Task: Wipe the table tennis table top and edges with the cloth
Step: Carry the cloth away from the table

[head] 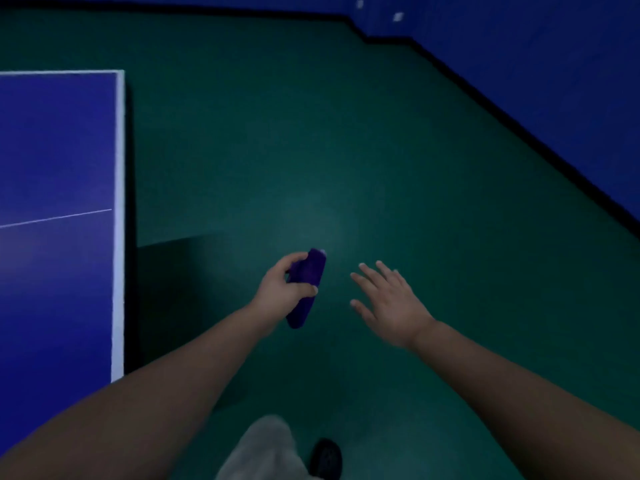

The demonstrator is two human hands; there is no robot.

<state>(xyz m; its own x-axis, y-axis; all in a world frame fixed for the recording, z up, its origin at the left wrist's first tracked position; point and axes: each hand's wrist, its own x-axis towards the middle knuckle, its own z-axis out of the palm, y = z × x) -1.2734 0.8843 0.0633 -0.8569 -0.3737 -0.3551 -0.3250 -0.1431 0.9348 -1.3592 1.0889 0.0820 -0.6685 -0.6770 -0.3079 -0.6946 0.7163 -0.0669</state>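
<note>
My left hand (282,289) grips a folded purple cloth (306,289), held out over the green floor in front of me. A little to its right, my right hand (388,299) is spread with straight fingers and holds nothing. The blue table tennis table (59,161) with its white edge line (119,202) fills the left side of the view. Both hands are to the right of the table and off its surface. A thin white centre line crosses the table top.
Green floor (311,133) spreads ahead and to the right. A dark blue wall (536,81) with a black skirting runs along the back and right. My light trouser leg (266,448) and dark shoe (325,457) show at the bottom.
</note>
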